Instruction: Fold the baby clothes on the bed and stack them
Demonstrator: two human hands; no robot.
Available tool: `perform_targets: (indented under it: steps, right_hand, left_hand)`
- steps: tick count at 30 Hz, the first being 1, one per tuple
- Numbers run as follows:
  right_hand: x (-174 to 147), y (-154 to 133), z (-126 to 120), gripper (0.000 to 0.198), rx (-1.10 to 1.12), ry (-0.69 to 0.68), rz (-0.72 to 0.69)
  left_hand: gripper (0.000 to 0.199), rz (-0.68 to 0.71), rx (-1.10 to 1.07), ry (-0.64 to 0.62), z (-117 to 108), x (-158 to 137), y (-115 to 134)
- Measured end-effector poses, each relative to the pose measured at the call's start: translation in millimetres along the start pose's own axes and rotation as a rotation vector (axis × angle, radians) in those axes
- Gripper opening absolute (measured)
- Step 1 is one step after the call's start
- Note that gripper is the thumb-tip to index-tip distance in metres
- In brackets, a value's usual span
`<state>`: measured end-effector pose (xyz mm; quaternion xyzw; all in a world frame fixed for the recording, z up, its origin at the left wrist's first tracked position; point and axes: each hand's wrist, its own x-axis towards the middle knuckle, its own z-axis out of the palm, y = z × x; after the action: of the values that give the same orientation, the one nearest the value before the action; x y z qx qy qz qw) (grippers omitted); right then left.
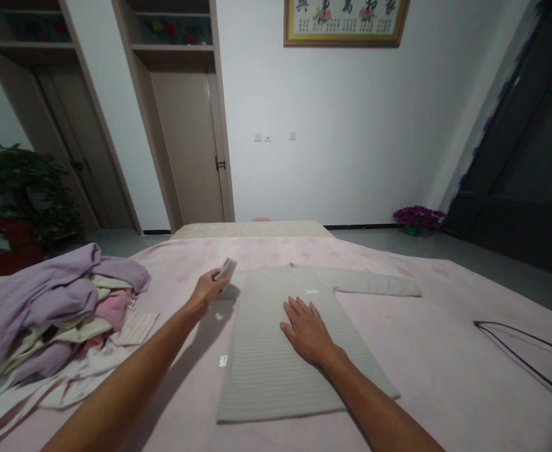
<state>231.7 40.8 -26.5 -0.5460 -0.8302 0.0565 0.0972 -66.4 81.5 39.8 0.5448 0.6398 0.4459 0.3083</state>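
Observation:
A light grey ribbed long-sleeved shirt (266, 351) lies flat on the pink bed cover, its neckline pointing away from me. Its right-hand sleeve stretches straight out to the side. My left hand (208, 287) grips the end of the other sleeve, lifted a little off the cover and bent up. My right hand (306, 329) rests palm down on the shirt's chest, fingers spread, just below a small pale mark. A white tag sticks out from the shirt's left side seam.
A heap of clothes (68, 307), lilac, pink and cream, lies at the left on the pink cover (426, 351). A dark wire hanger (515, 358) lies at the right. Beyond the bed stand a beige surface (252, 230), doors and purple flowers (418, 217).

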Motion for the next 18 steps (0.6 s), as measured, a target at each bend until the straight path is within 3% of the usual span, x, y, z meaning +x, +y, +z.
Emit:
perform_targets:
  steps: [3,5,7,9,12,16,18]
  right_hand:
    - [-1.0,0.1,-0.9,0.062,-0.001,0.008,-0.006]
    - [-2.2,0.0,-1.6,0.060,0.000,0.024,-0.017]
    - [-3.6,0.2,-1.8,0.059,0.006,0.036,-0.031]
    - [-4.6,0.6,-1.6,0.057,0.014,0.041,-0.037]
    - [-2.7,0.1,-3.4,0.054,0.024,0.058,-0.021]
    - [12.4,-9.0,-11.8,0.043,0.061,0.101,0.020]
    - [24.6,-18.6,-14.6,0.039,0.105,0.121,0.059]
  left_hand:
    - [0.047,0.000,-0.026,-0.262,39.4,-27.6,3.0]
    - [0.045,0.002,-0.021,-0.370,46.6,-45.9,-0.2]
    - [0.036,0.063,0.087,-0.405,36.9,-61.8,-5.3]
    - [0.027,0.147,0.340,-0.376,16.3,-76.9,-10.3]
    - [0.033,0.162,0.681,-0.352,-13.9,-102.3,-14.5]
    - [0.040,0.087,0.735,-0.467,-22.2,-139.0,-14.2]
    - [0.036,0.078,0.740,-0.431,-15.2,-153.3,-12.7]
